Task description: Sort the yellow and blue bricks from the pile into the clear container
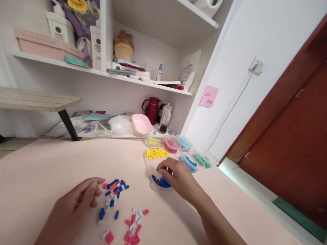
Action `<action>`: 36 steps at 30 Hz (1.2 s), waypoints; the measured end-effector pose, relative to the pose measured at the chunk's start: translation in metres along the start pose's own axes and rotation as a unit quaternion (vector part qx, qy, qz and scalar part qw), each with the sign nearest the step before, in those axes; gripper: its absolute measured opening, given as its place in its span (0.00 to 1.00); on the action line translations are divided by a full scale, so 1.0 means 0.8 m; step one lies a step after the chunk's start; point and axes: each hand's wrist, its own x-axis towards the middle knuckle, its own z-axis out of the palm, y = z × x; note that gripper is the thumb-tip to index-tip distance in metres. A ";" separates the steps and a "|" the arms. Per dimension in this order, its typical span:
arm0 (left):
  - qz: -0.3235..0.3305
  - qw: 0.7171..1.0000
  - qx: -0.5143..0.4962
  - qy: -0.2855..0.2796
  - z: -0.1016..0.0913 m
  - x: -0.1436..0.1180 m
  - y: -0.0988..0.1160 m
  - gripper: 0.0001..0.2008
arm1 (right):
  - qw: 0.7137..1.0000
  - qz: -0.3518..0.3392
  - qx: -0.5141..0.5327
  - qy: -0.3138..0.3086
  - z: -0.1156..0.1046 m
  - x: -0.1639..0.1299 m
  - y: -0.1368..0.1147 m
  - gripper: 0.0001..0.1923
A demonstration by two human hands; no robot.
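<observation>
My right hand (178,175) is over a clear tub (150,182) of dark blue bricks (163,182), thumb and fingertips pinched together. A small dark blue brick (157,170) shows at those fingertips. On the left, my left hand (79,200) rests by the table, fingers curled and thumb laid against them; anything inside is hidden. Just beyond its fingertips lies a loose pile of small blue, white, pink, orange and yellow bricks (116,187). Nearer to me is a group of pink and white bricks (133,226), with a lone pink brick (109,237) to its left.
Yellow bricks (156,153) fill a tub behind my right hand. Several more clear tubs stand there, including pink (171,144), blue (189,161) and green (203,160) pieces. At the back are a pink basin (142,124), a red jug (152,110) and shelves (148,81).
</observation>
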 end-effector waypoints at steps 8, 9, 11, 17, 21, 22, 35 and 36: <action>0.001 1.000 0.001 0.000 0.001 -0.002 0.001 0.24 | 0.997 0.033 -0.058 -0.041 0.003 -0.003 0.003 0.15; 0.002 1.000 -0.004 0.001 0.002 -0.003 0.003 0.24 | 0.999 0.013 -0.036 -0.030 0.005 -0.004 0.001 0.15; 0.007 1.000 -0.013 0.004 0.004 -0.005 0.008 0.22 | 0.999 -0.046 0.020 -0.019 0.014 -0.007 -0.007 0.15; 0.024 0.998 -0.055 0.001 0.007 -0.010 0.013 0.17 | 0.965 -0.217 0.130 -0.061 0.068 -0.024 -0.040 0.15; 0.025 0.997 -0.071 -0.008 0.007 -0.013 0.015 0.17 | 0.957 -0.247 0.128 -0.081 0.095 -0.023 -0.046 0.16; 0.024 0.997 -0.072 -0.013 0.007 -0.014 0.015 0.17 | 0.957 -0.249 0.120 -0.089 0.099 -0.022 -0.045 0.17; 0.029 0.997 -0.063 -0.023 0.006 -0.014 0.009 0.18 | 0.961 -0.242 0.065 -0.116 0.099 -0.016 -0.052 0.11; 0.025 0.998 -0.053 -0.016 0.005 -0.013 0.008 0.19 | 0.964 -0.231 0.074 -0.107 0.092 -0.014 -0.050 0.10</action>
